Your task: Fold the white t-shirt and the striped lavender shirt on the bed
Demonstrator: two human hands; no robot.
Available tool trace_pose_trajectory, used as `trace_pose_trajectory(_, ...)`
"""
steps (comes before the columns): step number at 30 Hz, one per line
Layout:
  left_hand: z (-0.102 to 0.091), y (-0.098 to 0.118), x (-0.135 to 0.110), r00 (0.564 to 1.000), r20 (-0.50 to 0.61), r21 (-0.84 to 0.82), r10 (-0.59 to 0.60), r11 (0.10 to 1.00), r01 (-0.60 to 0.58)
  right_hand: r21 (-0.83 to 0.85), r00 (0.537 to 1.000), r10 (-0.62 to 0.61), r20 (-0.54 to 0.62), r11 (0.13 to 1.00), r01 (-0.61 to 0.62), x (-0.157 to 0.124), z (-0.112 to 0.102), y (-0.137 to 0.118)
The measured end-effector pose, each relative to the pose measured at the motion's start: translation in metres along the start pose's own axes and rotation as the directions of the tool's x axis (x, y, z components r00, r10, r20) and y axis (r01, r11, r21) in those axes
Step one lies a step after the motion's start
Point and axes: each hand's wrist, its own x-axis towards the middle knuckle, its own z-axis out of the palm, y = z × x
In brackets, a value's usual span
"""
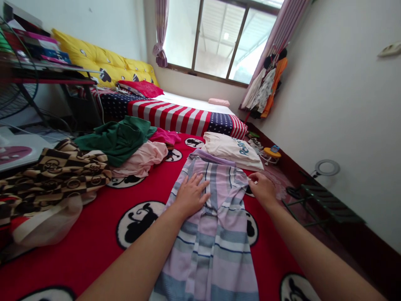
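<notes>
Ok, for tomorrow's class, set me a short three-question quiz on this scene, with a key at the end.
1. How does the left hand rest on the striped garment? A: lying flat on it. B: clenched in a fist. C: holding scissors.
2. True or false: the right hand is pinching an edge of the garment.
3. What colour is the bed cover under the garment?

Key: 1 A; 2 true; 3 red.
</notes>
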Motion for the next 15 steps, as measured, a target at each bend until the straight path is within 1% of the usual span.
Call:
trace_pose_trajectory(1,0.0,0.0,0.0,1.0,-0.001,0.003,-0.002,1.0,0.002,0.06,0.999,-0.038,-0.004,0.997,0.038,-0.011,-0.003,-0.002)
trace_pose_trajectory(3,0.001,0.0,0.0,1.0,-0.003,0.006,-0.005,1.0,0.005,0.183,0.995,-0.086,0.04,0.98,0.078,-0.038,-0.011,-0.007)
trace_pose_trajectory(6,0.001,0.0,0.001,1.0,-0.005,0.009,-0.011,1.0,0.011,0.309,0.984,-0.105,0.143,0.95,0.056,-0.08,-0.02,-0.011)
trace_pose_trajectory(8,0.001,0.0,0.001,1.0,-0.01,0.013,-0.016,1.0,0.016,0.348,0.978,-0.12,0.169,0.936,0.055,-0.101,-0.024,-0.012)
trace_pose_trajectory(11,-0.001,0.0,0.0,0.999,-0.023,0.013,-0.021,1.0,0.022,0.348,0.983,-0.142,0.117,0.933,0.094,-0.118,-0.024,-0.011)
trace_pose_trajectory(15,-0.002,0.001,0.0,0.998,-0.043,0.0,-0.054,0.999,0.054,0.286,0.98,-0.197,0.016,0.94,0.184,-0.124,-0.017,-0.01)
